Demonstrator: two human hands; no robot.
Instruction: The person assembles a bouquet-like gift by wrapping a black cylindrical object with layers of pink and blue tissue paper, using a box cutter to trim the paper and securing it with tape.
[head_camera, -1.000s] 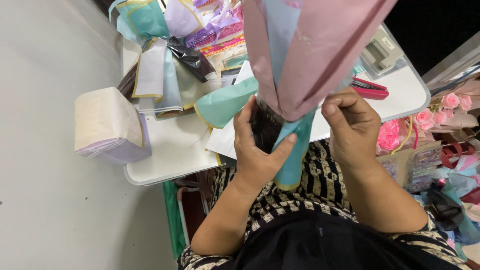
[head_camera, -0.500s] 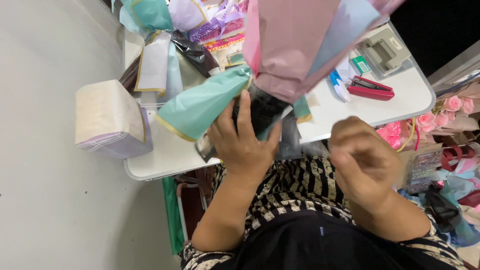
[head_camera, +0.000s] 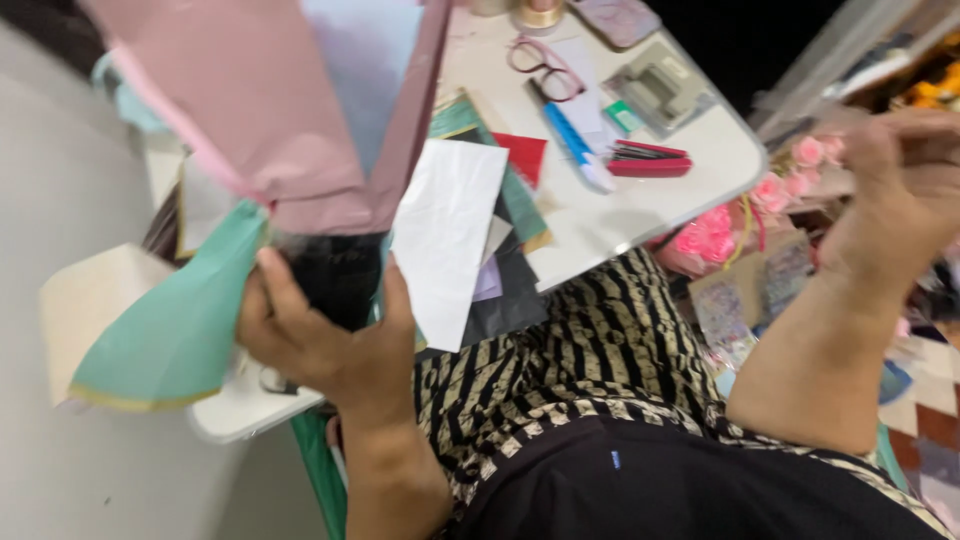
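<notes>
My left hand (head_camera: 320, 340) grips the dark base of a paper-wrapped bouquet, held upright over the table's near edge. Its wrapping is pink paper (head_camera: 260, 110) on top, with a teal sheet (head_camera: 180, 330) hanging down to the left. A white sheet (head_camera: 445, 240) hangs just right of that hand. My right hand (head_camera: 900, 190) is stretched far to the right, off the table, beside small pink flowers (head_camera: 805, 150). Its fingers are curled and blurred, and whether it holds anything is unclear.
The white table (head_camera: 640, 215) carries a red flat tool (head_camera: 650, 160), a blue pen (head_camera: 580, 150), pink glasses (head_camera: 540, 55), a pale grey device (head_camera: 660, 85) and red paper (head_camera: 520, 155). A beige box (head_camera: 85, 300) sits at left. More pink flowers (head_camera: 700, 235) lie below the table's right edge.
My right hand let go of the bouquet's base and swung out to the right towards the pink flowers. The left hand kept hold, and the teal sheet has dropped lower left.
</notes>
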